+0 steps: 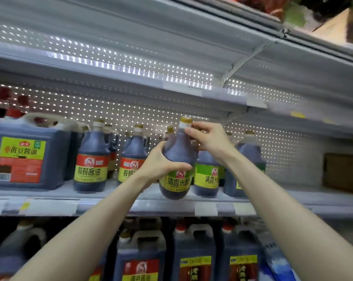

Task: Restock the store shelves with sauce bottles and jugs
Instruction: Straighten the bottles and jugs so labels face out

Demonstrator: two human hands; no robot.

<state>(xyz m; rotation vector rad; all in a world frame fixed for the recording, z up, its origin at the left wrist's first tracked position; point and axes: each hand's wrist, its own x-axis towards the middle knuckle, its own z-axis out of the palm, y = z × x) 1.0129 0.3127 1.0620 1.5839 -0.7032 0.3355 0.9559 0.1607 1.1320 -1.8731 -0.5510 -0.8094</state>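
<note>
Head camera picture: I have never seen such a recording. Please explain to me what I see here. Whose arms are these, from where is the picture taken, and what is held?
There is no machine here. A person wears one camera on the head, so you look along their two bare arms. The left hand grips the body of a dark bottle with a green label, and the right hand holds it near the neck. The bottle is slightly tilted at the front of the middle shelf. On that shelf stand a matching green-label bottle, bottles with red labels, and a large square jug at the left. More jugs stand on the shelf below.
</note>
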